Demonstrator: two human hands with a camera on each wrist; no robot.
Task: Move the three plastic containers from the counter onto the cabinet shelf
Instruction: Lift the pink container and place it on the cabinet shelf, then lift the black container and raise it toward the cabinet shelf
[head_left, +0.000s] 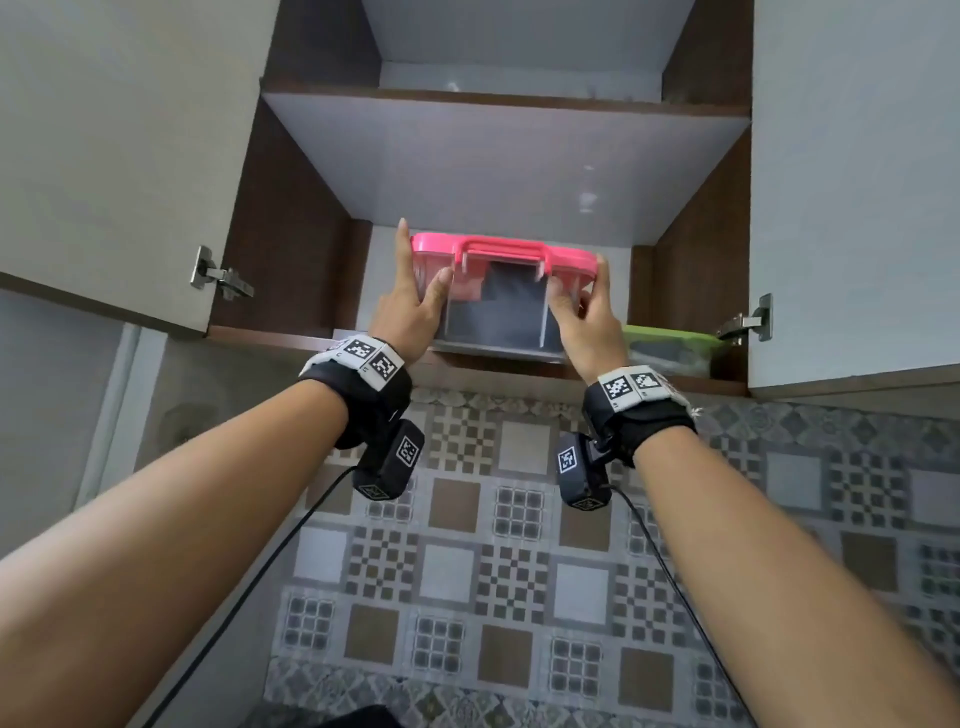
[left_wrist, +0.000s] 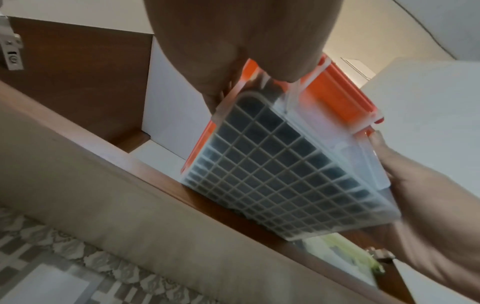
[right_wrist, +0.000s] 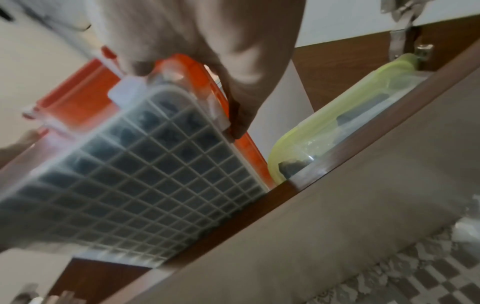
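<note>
From the head view we see both our arms raised to an open wall cabinet (head_left: 291, 249). Our left hand (head_left: 410, 306) lies flat against the left end of a clear container with a pink lid (head_left: 498, 291), fingers straight, thumb on its front face. Our right hand (head_left: 587, 317) clasps the right end, fingers reaching up to the lid's edge and thumb on the front wall. The container sits at the front edge of the bottom shelf (head_left: 291, 339), tilted, part of its base out past the edge. To its right a container with a green lid (head_left: 670, 345) rests on the same shelf, near the right door hinge (head_left: 748, 319). Patterned wall tiles (head_left: 519, 545) fill the space below.

From the left wrist view we look up at the pink-lidded container's gridded base (left_wrist: 280, 181); the lid looks orange here. Our left hand (left_wrist: 233, 51) covers its near end, the fingers pressed along the side. Our right hand (left_wrist: 426, 216) holds the far end. The base overhangs the brown shelf edge (left_wrist: 145, 164).

From the right wrist view the same gridded base (right_wrist: 135, 185) crosses the shelf edge (right_wrist: 233, 224). Our right hand (right_wrist: 221, 51) grips its end, 1 fingertip at the lower rim. The green-lidded container (right_wrist: 337, 123) lies just beside it, a narrow gap between them. How our left hand's fingers lie is too blurred here to tell.
</note>
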